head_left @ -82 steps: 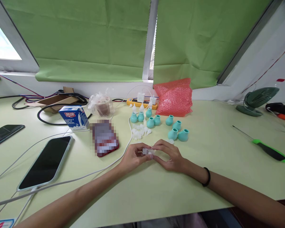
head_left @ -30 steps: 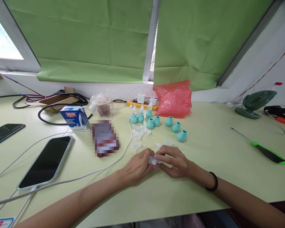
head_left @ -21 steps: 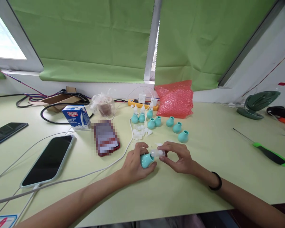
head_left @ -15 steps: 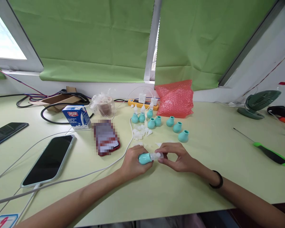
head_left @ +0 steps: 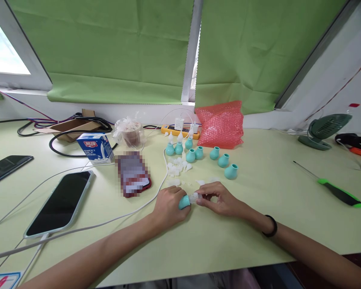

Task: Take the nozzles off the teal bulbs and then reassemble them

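Note:
My left hand is wrapped round a teal rubber bulb just above the desk. My right hand pinches a clear plastic tip that sits at the bulb's mouth. Further back on the desk stand several more teal bulbs, three of them with clear tips fitted. A small heap of loose clear tips lies between those bulbs and my hands.
A phone on a white cable lies at the left, beside a milk carton and a red packet. Pink bubble wrap and a power strip sit at the back. A green-handled screwdriver and a fan are at the right.
Earlier both hands worked a clear piece together. My left hand then took up a teal bulb, and my right hand brought the clear tip to its mouth.

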Demonstrator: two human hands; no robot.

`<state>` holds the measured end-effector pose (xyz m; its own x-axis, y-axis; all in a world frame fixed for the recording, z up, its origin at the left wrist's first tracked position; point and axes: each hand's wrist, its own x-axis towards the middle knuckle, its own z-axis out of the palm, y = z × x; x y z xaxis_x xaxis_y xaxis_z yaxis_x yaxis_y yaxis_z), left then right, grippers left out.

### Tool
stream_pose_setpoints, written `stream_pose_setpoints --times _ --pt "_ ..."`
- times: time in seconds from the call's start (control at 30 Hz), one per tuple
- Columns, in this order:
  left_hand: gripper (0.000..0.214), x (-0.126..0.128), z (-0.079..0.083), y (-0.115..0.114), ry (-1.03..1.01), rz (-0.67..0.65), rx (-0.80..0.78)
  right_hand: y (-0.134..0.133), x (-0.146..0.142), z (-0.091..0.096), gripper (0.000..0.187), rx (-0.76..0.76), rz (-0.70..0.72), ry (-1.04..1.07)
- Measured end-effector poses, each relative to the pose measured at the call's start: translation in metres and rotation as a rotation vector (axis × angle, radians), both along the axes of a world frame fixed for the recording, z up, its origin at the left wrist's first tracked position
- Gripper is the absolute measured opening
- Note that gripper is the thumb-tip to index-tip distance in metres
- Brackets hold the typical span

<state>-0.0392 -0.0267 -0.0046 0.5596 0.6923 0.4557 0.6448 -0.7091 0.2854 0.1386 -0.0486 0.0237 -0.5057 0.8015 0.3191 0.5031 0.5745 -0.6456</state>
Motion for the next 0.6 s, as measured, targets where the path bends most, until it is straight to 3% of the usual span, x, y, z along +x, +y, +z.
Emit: stream_pose_setpoints --times 0.17,0.23,0.6 --pt "0.009 0.001 -0.001 -0.001 0.078 -0.016 0.029 0.006 0.0 -0.006 0.028 -0.454 0.0 0.167" --pt "0.011 0.002 -0.001 -0.001 0.102 -0.022 0.04 0.008 0.002 -0.007 0.03 -0.566 0.009 0.193" --pt "0.024 0.002 0.0 -0.004 0.103 -0.07 0.104 0.012 0.001 -0.013 0.03 -0.727 -0.027 0.314"
